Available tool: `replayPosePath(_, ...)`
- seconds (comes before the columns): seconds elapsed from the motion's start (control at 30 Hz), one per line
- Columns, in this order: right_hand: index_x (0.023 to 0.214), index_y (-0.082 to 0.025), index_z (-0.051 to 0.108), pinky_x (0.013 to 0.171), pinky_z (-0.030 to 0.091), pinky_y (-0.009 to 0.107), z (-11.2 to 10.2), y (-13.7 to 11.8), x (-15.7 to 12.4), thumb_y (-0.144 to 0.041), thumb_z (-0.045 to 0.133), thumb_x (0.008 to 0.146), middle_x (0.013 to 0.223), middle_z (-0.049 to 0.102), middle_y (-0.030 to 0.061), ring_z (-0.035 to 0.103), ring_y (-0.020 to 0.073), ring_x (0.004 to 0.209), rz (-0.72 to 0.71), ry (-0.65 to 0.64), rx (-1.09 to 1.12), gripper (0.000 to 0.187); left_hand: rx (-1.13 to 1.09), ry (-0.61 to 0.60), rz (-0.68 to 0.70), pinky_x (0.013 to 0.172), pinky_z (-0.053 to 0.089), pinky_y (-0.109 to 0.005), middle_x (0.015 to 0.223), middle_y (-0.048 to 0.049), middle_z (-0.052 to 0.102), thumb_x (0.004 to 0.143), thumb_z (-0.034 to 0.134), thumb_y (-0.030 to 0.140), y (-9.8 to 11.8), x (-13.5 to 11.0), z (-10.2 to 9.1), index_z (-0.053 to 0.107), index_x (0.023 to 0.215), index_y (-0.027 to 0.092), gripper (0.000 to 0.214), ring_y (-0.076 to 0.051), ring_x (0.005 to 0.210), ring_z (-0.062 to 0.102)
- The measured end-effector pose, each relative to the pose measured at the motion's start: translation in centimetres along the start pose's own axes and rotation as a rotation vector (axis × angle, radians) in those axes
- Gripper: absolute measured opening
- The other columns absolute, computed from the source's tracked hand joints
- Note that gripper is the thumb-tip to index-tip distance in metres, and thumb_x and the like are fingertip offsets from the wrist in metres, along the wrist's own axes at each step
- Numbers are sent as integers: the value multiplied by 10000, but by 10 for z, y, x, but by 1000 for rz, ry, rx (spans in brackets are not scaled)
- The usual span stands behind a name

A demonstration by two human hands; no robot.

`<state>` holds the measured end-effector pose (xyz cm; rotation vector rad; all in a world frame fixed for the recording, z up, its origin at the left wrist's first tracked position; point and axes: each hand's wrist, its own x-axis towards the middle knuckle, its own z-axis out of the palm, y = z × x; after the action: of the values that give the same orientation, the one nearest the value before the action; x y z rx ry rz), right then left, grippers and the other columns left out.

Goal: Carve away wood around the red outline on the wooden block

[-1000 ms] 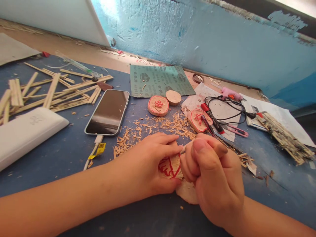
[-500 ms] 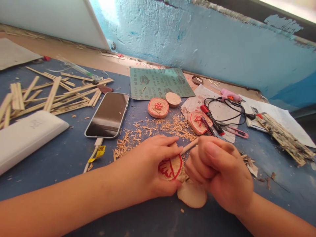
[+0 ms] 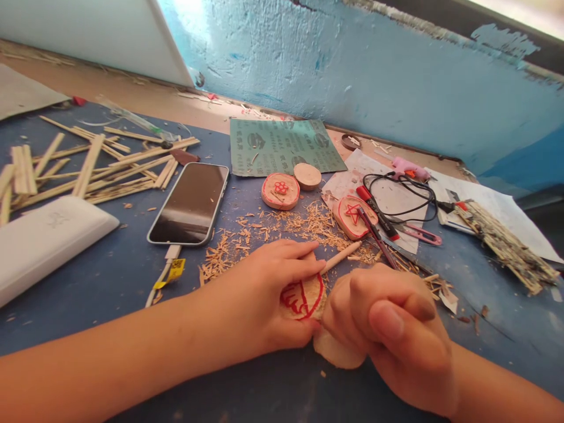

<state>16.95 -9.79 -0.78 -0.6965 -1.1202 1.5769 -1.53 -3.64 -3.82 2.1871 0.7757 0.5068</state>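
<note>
My left hand (image 3: pixel 268 294) is closed around a wood slice (image 3: pixel 312 292) with a red outline and red wavy lines drawn on it, pressing it to the table. Against the right edge of that slice rests my right hand (image 3: pixel 390 329), curled in a fist; whatever lies inside its fingers is hidden. Partly under this fist is a plain pale wood slice (image 3: pixel 339 351). A thin wooden stick (image 3: pixel 342 257) points away from the left fingertips. Wood shavings (image 3: pixel 304 226) are scattered beyond both hands.
Farther back lie a flower-marked slice (image 3: pixel 281 200), a star-marked slice (image 3: pixel 348 217), green sandpaper (image 3: pixel 284 147), a red marker (image 3: pixel 379 214) and a pink cutter (image 3: pixel 420 234). To the left are a phone (image 3: pixel 189 202), a white power bank (image 3: pixel 57 241) and bamboo sticks (image 3: pixel 88 170).
My right fist has come slightly nearer and turned, uncovering more of the thin stick and the pens behind it. The left hand keeps its hold on the red-marked slice.
</note>
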Motion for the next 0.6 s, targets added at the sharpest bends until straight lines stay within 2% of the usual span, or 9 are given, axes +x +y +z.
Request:
replayPosePath(0.17,614,-231,405,410,219,240,-5,-3,20,-327,596,1010,526,308,-85,234,76,418,132,-121,76,450,-44,-67,3,1221,448,-514,1577,-142,584,742,850,330,4,3,-6,741,1345,238,620,-359,1429,575)
replayPosePath(0.27,624,-236,364,382,192,216,-13,-5,31,-314,556,1021,509,249,-106,176,69,387,227,-113,256,448,-67,-106,6,1243,427,-465,1602,-104,564,760,832,293,5,4,-8,749,1329,270,575,-320,1469,539)
replayPosePath(0.33,630,-239,328,371,174,212,-18,-7,32,-323,548,1017,507,231,-108,158,68,379,260,-115,312,453,-63,-102,14,1245,426,-440,1607,-112,556,767,824,291,5,3,-7,735,1364,257,604,-306,1473,536)
replayPosePath(0.47,624,-231,289,396,170,235,-16,-16,24,-365,571,1005,498,201,-105,147,65,393,202,-113,233,492,-52,-86,-14,1259,409,-439,1628,-152,520,772,839,330,2,0,-5,666,1463,201,724,-308,1491,516)
replayPosePath(0.6,609,-215,298,422,194,254,-8,-25,17,-392,608,994,497,209,-87,187,70,416,131,-12,82,525,-76,-59,-18,1246,427,-461,1611,-161,537,752,830,316,2,-1,-6,702,1419,184,692,-323,1463,546)
